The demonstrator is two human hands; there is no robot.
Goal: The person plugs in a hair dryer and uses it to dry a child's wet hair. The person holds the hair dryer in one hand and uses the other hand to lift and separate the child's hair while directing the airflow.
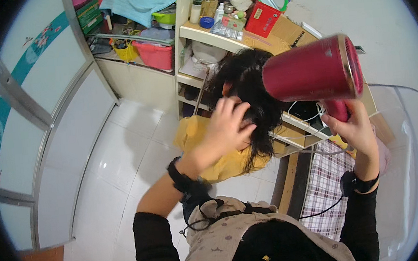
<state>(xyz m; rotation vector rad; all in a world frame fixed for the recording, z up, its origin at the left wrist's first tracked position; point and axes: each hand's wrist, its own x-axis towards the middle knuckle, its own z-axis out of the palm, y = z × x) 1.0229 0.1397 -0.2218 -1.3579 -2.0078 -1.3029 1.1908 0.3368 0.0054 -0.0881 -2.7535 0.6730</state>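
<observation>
A person in a yellow top stands or sits in front of me, head bent, with long black hair hanging down. My left hand is at the side of this head, fingers spread and slightly bent, touching the hair near the neck; no strand can be made out clearly between the fingers. In my right hand is the handle of a dark red hair dryer. Its barrel lies level beside the head, with the narrower end towards the hair. Both my wrists wear black bands.
Beyond the head, a wooden shelf unit holds bottles, a red box and a green-framed mirror. A pink basket sits in the cabinet at left. Sliding doors bound the left side; a checked bed cover lies at right.
</observation>
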